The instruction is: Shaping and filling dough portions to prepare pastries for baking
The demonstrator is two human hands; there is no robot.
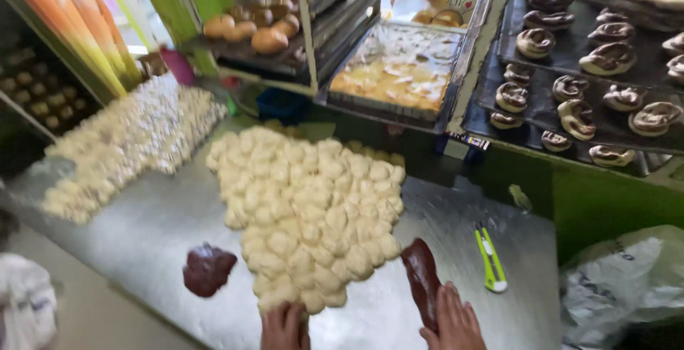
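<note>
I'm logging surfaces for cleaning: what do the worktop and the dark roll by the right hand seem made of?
The worktop looks like bare metal, probably stainless steel: grey, dull sheen, faint smears. The dark roll under the right hand looks like soft brown dough, perhaps cocoa: smooth, slightly glossy, hand-shaped.

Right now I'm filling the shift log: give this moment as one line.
left hand: on pale dough pieces | right hand: touching dark dough roll | dark dough lump: apart, left | steel table
</note>
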